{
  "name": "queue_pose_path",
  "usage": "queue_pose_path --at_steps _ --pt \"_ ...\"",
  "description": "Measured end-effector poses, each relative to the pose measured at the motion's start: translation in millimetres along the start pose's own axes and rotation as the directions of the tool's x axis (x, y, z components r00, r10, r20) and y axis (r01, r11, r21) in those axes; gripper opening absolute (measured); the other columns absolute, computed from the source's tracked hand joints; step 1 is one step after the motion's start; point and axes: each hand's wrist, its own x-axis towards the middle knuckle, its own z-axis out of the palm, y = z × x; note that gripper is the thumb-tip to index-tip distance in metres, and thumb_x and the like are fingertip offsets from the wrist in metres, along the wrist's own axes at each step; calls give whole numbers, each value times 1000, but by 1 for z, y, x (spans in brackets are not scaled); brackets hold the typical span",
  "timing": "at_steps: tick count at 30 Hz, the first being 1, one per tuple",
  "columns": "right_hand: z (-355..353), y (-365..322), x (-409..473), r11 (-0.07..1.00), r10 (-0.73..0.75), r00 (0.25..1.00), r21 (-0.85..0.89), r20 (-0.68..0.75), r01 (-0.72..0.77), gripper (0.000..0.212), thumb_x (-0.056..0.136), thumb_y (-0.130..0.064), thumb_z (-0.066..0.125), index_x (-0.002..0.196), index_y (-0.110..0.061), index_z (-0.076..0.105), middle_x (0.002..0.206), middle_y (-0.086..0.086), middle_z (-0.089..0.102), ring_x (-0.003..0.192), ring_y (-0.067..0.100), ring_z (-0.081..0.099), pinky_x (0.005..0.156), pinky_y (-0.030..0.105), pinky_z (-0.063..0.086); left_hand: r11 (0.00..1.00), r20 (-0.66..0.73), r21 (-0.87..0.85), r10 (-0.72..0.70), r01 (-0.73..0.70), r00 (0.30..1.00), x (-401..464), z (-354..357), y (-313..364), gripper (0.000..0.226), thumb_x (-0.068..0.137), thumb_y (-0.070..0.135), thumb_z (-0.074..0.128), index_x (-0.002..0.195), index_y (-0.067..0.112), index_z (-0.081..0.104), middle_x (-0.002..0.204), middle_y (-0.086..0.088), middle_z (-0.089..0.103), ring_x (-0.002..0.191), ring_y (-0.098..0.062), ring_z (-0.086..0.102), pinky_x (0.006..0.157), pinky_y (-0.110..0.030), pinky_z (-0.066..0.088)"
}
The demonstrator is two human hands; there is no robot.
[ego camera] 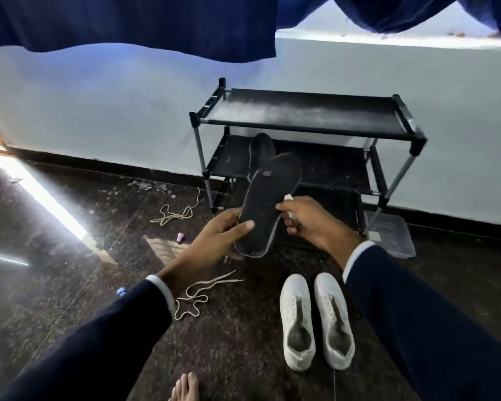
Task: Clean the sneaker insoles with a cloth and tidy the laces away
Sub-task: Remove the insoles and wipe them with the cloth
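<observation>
A black shoe rack (307, 114) stood against the wall, white sneakers (315, 319) on the floor before it. The left hand (217, 235) gripped a dark insole (268, 204) upright; the right hand (310, 219) pinched what seemed a white cloth (289, 198) against its edge. Two laces (197, 293) lay loose on the floor.

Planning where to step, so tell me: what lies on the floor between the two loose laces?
Head view: between the far lace and the near lace, a small purple object; otherwise bare dark floor.

Rack (307, 117): standing against wall (99, 105).
Second insole (261, 151): lying on rack's middle shelf.
Sneakers (315, 319): sitting side by side before rack.
Laces (197, 296): lying left of sneakers.
</observation>
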Motion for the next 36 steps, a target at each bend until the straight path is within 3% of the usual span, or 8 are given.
queue_pose_path --at_steps 8,12,15,21,24,30,33,36 --pt "39 -22 200 962 -92 995 -260 -33 80 9 98 -14 60 93 -13 53 68 1 44 53 9 39 43 21 27 999 -343 -29 -24 15 939 175 -48 -67 33 91 -8 64 121 5 57 114 -15 69 105 -30 67 99 -52 54" --pt "46 -41 263 900 -130 987 -428 -91 79 15 95 -22 66 102 -11 57 75 3 51 61 14 48 47 25 36 995 -307 -104 -29 -4 951 213 -64 -75 50 92 -6 60 136 14 50 109 -9 70 84 -25 73 65 -42 62" --pt "47 -56 293 887 -161 981 -452 -106 96 13 93 -19 67 95 -12 56 72 3 50 59 15 48 48 28 36 999 -347 -38 -27 15 937 230 -68 -73 50 100 -1 55 144 16 42 95 -9 70 54 -18 66 42 -29 51" --pt "54 -63 329 801 -206 976 -586 -75 124 29 92 -20 69 72 -16 48 69 -1 48 61 12 47 51 26 36 989 -504 123 -8 81 864 262 -69 -75 48 98 2 57 142 20 48 92 -2 66 51 -12 66 43 -25 52" --pt "52 -69 336 753 -197 978 -649 -73 104 20 92 -23 69 81 -13 55 72 -1 49 65 12 47 55 25 38 979 -511 164 -21 121 859 273 -71 -74 47 97 2 55 141 17 48 89 0 67 53 -14 68 51 -34 61" --pt "1 -81 330 825 -127 979 -565 -162 13 23 95 -24 62 76 -21 50 72 -3 46 62 9 42 50 23 30 977 -507 179 -8 115 862 272 -81 -85 54 96 7 60 144 21 39 118 -13 66 67 -20 72 56 -28 57" --pt "-25 -67 321 663 -216 958 -749 -190 0 24 90 -35 70 92 -14 62 88 1 61 86 22 62 63 27 45 833 -440 535 131 142 889 263 -80 -83 58 100 28 58 152 23 31 122 -16 68 103 -34 68 83 -39 53" --pt "-34 -57 314 633 -196 959 -773 -207 -37 38 91 -44 69 100 -7 68 108 12 69 106 30 66 80 32 47 490 -384 847 292 208 876 243 -79 -81 57 104 45 44 153 21 30 114 -11 63 90 -34 67 67 -39 45"
